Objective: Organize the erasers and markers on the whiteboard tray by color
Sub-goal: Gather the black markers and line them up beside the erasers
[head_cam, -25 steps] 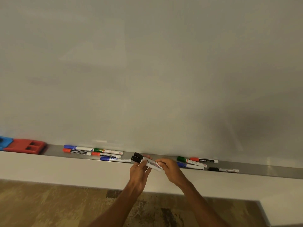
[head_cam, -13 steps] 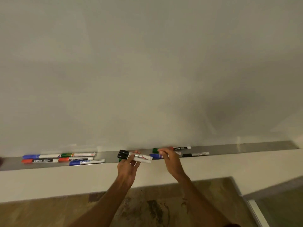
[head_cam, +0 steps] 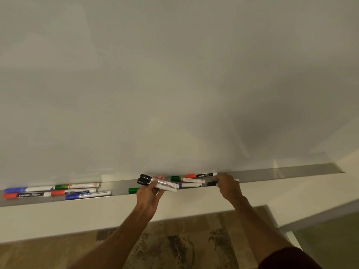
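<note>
My left hand (head_cam: 148, 197) grips two black-capped markers (head_cam: 155, 182) just above the grey whiteboard tray (head_cam: 281, 171). My right hand (head_cam: 228, 186) reaches onto the tray and its fingers close around a black marker (head_cam: 211, 183) lying there. Between the hands lie a green marker (head_cam: 184, 179), a red marker (head_cam: 201, 175) and a blue marker (head_cam: 191, 185). Another green marker (head_cam: 133, 190) is partly hidden behind my left hand. At the left end lie several markers: blue (head_cam: 27, 189), green (head_cam: 77, 186), two red ones (head_cam: 25, 195), and another blue (head_cam: 87, 195).
The whiteboard (head_cam: 174, 84) fills the view above the tray. A white wall strip (head_cam: 58, 218) runs under the tray, with patterned floor (head_cam: 174, 245) below. The tray's right stretch ends near a corner (head_cam: 342, 170). No erasers are in view.
The view has swung to the right, so the erasers left the frame. My right hand moved right along the tray onto the black marker. My left hand keeps its two black markers.
</note>
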Demonstrator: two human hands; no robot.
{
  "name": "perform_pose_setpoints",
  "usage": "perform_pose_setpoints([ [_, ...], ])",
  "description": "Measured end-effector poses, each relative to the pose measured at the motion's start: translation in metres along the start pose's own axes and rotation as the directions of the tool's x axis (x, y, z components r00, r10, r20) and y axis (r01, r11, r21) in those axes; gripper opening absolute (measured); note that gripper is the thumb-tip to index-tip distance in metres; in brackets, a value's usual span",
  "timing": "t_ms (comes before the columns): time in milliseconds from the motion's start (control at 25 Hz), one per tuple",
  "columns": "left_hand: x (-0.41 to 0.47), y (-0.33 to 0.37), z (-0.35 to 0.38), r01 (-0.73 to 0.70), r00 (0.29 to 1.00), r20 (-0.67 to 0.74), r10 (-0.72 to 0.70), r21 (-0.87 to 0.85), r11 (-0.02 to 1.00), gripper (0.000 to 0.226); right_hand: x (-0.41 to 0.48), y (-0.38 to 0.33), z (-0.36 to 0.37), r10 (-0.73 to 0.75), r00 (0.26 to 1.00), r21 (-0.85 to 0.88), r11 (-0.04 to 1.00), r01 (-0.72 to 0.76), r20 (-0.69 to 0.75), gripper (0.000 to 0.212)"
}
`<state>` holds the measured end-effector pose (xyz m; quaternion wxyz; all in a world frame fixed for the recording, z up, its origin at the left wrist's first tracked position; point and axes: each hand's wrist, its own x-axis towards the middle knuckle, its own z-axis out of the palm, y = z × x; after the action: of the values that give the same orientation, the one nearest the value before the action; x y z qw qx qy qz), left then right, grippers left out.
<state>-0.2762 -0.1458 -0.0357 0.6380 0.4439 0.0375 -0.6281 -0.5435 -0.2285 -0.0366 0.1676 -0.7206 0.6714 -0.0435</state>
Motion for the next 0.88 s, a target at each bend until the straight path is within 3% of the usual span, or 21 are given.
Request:
perform_pose_setpoints([
  [120,0.005,0.001,-0.004,0.001,1.000,0.011,-0.001,0.006,1.000,0.016,0.004,-0.003,-0.003,-0.034,0.997,0.009,0.999,0.033,0.063,0.026],
  [440,0.011,0.000,-0.008,0.024,0.999,0.035,-0.025,0.045,0.999,0.019,0.007,-0.008,-0.013,-0.105,0.994,-0.001,0.995,0.105,0.021,0.020],
  [640,0.010,-0.002,-0.008,0.038,0.999,0.037,-0.040,0.071,0.997,0.016,0.006,-0.042,-0.018,-0.331,0.944,-0.104,0.939,0.328,-0.009,0.026],
  [760,0.007,0.000,-0.011,0.048,0.998,0.042,-0.052,0.093,0.994,0.014,0.000,-0.087,-0.013,-0.430,0.903,0.047,0.902,0.429,0.013,0.030],
  [880,0.004,0.008,-0.017,0.025,0.997,0.065,-0.036,0.170,0.985,0.020,-0.003,-0.136,-0.005,-0.423,0.905,0.219,0.888,0.403,0.049,0.026],
])
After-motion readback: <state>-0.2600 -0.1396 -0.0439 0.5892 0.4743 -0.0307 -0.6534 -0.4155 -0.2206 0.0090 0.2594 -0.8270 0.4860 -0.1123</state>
